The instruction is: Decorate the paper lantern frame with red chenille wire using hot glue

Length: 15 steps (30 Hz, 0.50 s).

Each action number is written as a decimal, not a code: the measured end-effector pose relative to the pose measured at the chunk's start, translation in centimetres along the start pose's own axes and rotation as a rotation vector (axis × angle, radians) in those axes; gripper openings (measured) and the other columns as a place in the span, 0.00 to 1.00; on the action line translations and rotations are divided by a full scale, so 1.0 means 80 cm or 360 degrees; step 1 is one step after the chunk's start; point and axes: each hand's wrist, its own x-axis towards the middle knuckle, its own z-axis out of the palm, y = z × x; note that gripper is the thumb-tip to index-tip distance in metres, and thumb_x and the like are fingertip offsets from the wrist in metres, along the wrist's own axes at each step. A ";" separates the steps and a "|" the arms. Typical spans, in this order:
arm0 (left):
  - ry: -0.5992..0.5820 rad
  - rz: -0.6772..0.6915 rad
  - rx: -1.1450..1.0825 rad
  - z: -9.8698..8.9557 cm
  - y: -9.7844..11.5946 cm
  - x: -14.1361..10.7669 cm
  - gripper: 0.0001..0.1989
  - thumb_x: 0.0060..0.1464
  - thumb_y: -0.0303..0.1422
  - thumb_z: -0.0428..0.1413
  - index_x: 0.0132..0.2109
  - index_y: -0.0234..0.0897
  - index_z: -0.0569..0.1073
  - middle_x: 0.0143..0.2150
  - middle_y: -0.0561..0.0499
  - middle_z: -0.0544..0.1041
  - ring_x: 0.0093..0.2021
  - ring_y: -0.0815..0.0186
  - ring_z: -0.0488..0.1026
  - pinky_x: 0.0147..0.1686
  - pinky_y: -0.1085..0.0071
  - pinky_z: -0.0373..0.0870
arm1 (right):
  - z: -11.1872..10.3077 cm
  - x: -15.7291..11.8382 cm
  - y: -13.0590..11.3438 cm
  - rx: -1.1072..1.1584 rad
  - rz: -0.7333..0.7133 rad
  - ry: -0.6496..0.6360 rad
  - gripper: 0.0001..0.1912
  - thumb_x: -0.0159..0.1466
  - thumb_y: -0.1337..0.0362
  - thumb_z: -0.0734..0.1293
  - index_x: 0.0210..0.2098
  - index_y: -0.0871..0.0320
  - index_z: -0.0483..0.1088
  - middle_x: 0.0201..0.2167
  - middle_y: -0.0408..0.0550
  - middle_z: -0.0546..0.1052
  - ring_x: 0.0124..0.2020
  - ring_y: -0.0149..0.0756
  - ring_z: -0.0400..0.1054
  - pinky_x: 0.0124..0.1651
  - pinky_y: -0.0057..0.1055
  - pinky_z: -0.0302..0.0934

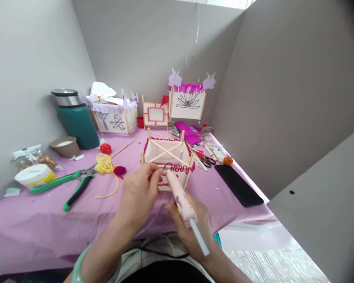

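Note:
A small lantern frame (168,151) of wooden sticks and white panels stands at the table's front, with crossed sticks over its top. Magenta yarn (181,168) runs in wavy loops along its near upper edge. My left hand (140,188) pinches the yarn's end at the near left corner, thumb and finger together. In my right hand (196,220) is a pale pink glue gun (179,194), its nozzle close to the yarn and near edge. A translucent glue stick (199,236) sticks out of its back. Whether the nozzle touches the frame I cannot tell.
Left lie green-handled pliers (59,182), yellow yarn (104,163), a tub (35,176) and a teal bottle (78,124). Decorated lanterns (115,118) stand behind. At right are a black phone (238,184), scissors (208,159) and scattered craft pieces. Grey walls (271,98) enclose the table.

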 end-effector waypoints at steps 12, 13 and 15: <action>-0.0095 -0.0017 -0.0032 0.007 0.001 -0.008 0.08 0.60 0.34 0.49 0.38 0.38 0.72 0.29 0.53 0.77 0.26 0.68 0.74 0.27 0.73 0.67 | -0.004 0.002 -0.001 0.0062 0.0073 0.0032 0.22 0.63 0.54 0.65 0.52 0.60 0.69 0.29 0.48 0.77 0.28 0.39 0.72 0.32 0.32 0.67; -0.0099 -0.0019 -0.0032 0.008 0.001 -0.008 0.08 0.60 0.34 0.49 0.38 0.38 0.72 0.29 0.53 0.77 0.26 0.68 0.74 0.27 0.73 0.67 | -0.003 0.003 0.001 0.0064 0.0073 0.0027 0.23 0.63 0.53 0.65 0.53 0.60 0.68 0.29 0.48 0.77 0.28 0.39 0.72 0.31 0.32 0.67; -0.0103 -0.0014 -0.0026 0.009 0.002 -0.007 0.09 0.60 0.33 0.49 0.38 0.37 0.73 0.29 0.53 0.77 0.26 0.67 0.74 0.27 0.73 0.67 | -0.002 0.003 0.003 0.0068 0.0059 0.0033 0.23 0.64 0.54 0.65 0.53 0.61 0.68 0.29 0.48 0.77 0.28 0.40 0.72 0.32 0.33 0.67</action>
